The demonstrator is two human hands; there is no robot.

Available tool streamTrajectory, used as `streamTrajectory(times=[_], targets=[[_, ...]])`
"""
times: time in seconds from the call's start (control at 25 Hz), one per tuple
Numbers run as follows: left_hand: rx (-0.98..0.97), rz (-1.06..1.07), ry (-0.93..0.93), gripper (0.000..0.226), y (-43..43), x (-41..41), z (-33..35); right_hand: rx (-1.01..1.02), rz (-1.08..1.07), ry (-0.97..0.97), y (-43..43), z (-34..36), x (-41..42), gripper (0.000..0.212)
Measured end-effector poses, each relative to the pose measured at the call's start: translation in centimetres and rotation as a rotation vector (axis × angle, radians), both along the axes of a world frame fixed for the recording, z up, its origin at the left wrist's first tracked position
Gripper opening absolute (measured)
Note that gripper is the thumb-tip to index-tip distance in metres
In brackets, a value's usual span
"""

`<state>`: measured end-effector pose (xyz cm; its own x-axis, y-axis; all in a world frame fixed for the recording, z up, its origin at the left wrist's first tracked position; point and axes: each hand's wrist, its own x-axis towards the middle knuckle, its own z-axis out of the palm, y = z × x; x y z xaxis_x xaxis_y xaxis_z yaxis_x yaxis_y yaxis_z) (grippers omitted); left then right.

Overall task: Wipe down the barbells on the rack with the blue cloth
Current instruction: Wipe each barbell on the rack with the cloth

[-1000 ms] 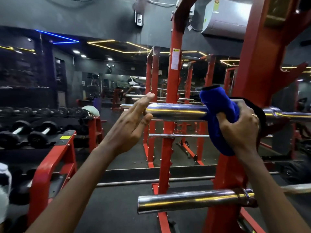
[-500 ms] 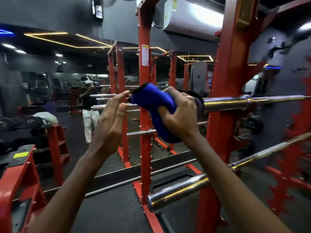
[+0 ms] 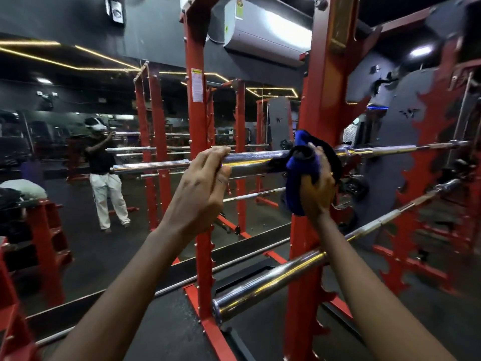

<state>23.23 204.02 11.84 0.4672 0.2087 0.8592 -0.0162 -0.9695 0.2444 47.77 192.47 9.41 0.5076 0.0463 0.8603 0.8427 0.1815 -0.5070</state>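
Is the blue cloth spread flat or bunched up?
Bunched up: the right hand grips the blue cloth in a wad around the upper barbell.

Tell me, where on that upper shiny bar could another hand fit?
Free: the upper chrome steel barbell between the left hand and the blue cloth. Crowded: at the red metal rack upright, where the right hand grips the cloth.
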Motion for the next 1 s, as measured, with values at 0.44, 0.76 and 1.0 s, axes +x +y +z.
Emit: streamTrajectory(times=[0.44, 0.76, 1.0], targets=[[-0.096, 0.38, -0.057, 0.045, -1.6, 3.2, 3.3, -0.008, -0.035, -0.062, -0.5, 2.7, 6.0, 0.025], [0.012, 0.361, 0.018, 0.041, -2.6, 1.9, 3.2, 0.081, -0.127, 0.005, -0.3, 3.2, 8.9, 0.017], [0.258, 0.277, -0.087, 0.043, 0.2, 2.7, 0.3, -0.048, 0.052, -0.435, 2.5, 1.1, -0.7, 0.044]])
